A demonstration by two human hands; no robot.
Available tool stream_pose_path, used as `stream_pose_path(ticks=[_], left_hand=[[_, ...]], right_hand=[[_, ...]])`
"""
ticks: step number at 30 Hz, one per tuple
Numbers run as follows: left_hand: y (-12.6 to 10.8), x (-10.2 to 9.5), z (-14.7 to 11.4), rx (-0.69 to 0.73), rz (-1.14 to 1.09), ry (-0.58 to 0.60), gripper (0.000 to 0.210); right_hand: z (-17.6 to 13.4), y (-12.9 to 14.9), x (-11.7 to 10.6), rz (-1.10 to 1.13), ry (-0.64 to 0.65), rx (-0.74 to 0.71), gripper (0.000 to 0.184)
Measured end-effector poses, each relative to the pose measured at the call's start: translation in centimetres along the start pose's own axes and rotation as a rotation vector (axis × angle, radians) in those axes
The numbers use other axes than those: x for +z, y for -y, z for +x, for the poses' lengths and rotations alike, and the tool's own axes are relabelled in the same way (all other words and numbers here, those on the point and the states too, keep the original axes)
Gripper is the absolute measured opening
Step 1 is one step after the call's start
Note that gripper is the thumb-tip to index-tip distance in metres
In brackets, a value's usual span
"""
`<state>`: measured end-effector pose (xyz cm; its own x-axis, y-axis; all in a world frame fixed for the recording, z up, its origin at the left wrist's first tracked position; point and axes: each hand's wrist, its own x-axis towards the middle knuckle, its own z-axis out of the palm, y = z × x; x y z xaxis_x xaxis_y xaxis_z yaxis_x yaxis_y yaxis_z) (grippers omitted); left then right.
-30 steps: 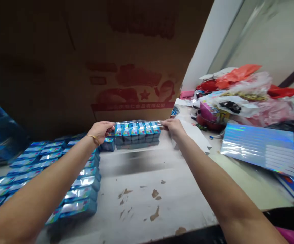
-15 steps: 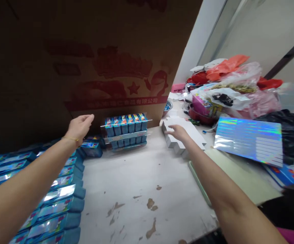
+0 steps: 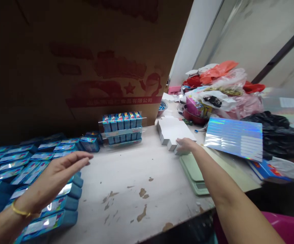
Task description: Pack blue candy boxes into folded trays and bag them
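1. Two bare hands are working well apart: the left hand (image 3: 57, 173) is hanging over the rows of blue boxes (image 3: 69, 217), its grip open and seemingly holding nothing.
2. The right hand (image 3: 187, 145) is reaching to the near corner of the white card stack (image 3: 173, 130); its fingertips are blurring, so I cannot tell whether its grip is pinching a card.
3. That stack is lying flat on the tabletop (image 3: 121, 169), just beyond the green scale (image 3: 191, 169), while a clear plastic pack (image 3: 122, 133) of blue boxes is standing to its left, in front of the big cardboard box (image 3: 106, 40).
4. Each card is probably weighing little and staying fairly stiff, though smooth faces may be sliding over one another and the notched tabs could be creasing; the near corner is offering the best hold, thumb above, fingers below.
5. The pack is likely weighing more, its thin plastic slippery and easily dented, so its two ends are suiting a hand on each.
6. Worn white surface is stretching between the blue boxes and the scale, giving room for moving low; the cardboard box is walling off the back, and the tabletop's front edge is dropping away nearby.
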<state>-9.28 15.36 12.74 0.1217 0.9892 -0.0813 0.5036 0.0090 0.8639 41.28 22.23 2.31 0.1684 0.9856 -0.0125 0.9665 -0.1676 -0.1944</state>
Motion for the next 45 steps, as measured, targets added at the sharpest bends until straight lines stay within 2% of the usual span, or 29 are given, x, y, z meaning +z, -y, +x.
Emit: stream_pose_path(ticks=[3, 5, 7, 9, 10, 12, 15, 16, 18, 20, 21, 23, 26, 29, 33, 36, 38, 40, 43, 45], left_hand=[[0.7, -0.4, -3.2, -0.044, 0.023, 0.035, 0.030], [1.4, -0.5, -4.9, -0.020, 0.067, 0.044, 0.028], [2.5, -0.4, -6.6, 0.065, 0.141, 0.056, 0.026], [4.1, 0.4, -8.6, 0.196, 0.232, 0.062, 0.028], [5.1, 1.0, -9.6, 0.283, 0.283, 0.051, 0.031], [7.1, 2.9, -11.7, 0.473, 0.401, 0.017, 0.042], [9.9, 6.3, -14.0, 0.699, 0.590, 0.030, 0.064], [10.8, 7.5, -14.3, 0.730, 0.644, 0.072, 0.070], [12.8, 9.3, -14.2, 0.740, 0.721, 0.192, 0.074], [14.7, 10.4, -13.6, 0.739, 0.756, 0.350, 0.070], [15.7, 10.6, -13.3, 0.750, 0.755, 0.418, 0.068], [17.1, 10.7, -12.7, 0.777, 0.728, 0.495, 0.067], [18.0, 10.3, -12.5, 0.795, 0.692, 0.503, 0.060], [18.1, 10.1, -12.6, 0.799, 0.652, 0.480, 0.046], [18.1, 10.4, -12.2, 0.708, 0.502, 0.405, 0.032], [17.2, 10.5, -11.9, 0.590, 0.473, 0.344, 0.026], [15.8, 10.5, -11.9, 0.559, 0.559, 0.336, 0.023], [14.0, 10.6, -12.1, 0.562, 0.691, 0.332, 0.022], [11.6, 10.8, -12.1, 0.577, 0.858, 0.315, 0.021], [10.6, 11.1, -11.8, 0.584, 0.904, 0.355, 0.020]], right_hand=[[-1.2, 0.6, -1.5, -0.061, -0.006, 0.003, 0.011], [-2.7, 1.6, -2.9, -0.121, -0.091, 0.047, 0.017], [-5.3, 3.4, -4.4, -0.178, -0.219, 0.110, 0.027], [-9.7, 6.2, -5.0, -0.233, -0.362, 0.125, 0.033], [-12.4, 7.9, -4.6, -0.270, -0.460, 0.099, 0.033], [-18.6, 11.9, -1.9, -0.299, -0.514, -0.099, 0.032], [-27.5, 18.5, 5.6, -0.147, -0.533, -0.427, 0.031], [-29.9, 20.5, 8.3, -0.075, -0.493, -0.494, 0.031], [-33.5, 23.8, 12.9, 0.036, -0.321, -0.601, 0.030], [-35.6, 25.3, 15.3, 0.111, -0.180, -0.614, 0.031], [-36.1, 25.3, 15.6, 0.144, -0.121, -0.621, 0.035], [-36.0, 23.8, 14.8, 0.195, -0.021, -0.649, 0.054], [-34.1, 19.5, 12.2, 0.186, 0.052, -0.647, 0.075], [-31.7, 15.8, 11.0, 0.151, 0.040, -0.623, 0.066], [-29.6, 14.0, 11.7, 0.239, 0.002, -0.711, 0.037], [-28.9, 14.5, 11.8, 0.309, -0.053, -0.751, 0.024], [-28.6, 15.6, 11.3, 0.287, -0.101, -0.742, 0.020], [-28.3, 17.3, 10.7, 0.177, -0.135, -0.747, 0.020], [-27.9, 20.4, 10.2, -0.071, -0.130, -0.839, 0.022], [-27.6, 22.1, 10.3, -0.184, -0.113, -0.880, 0.020]])
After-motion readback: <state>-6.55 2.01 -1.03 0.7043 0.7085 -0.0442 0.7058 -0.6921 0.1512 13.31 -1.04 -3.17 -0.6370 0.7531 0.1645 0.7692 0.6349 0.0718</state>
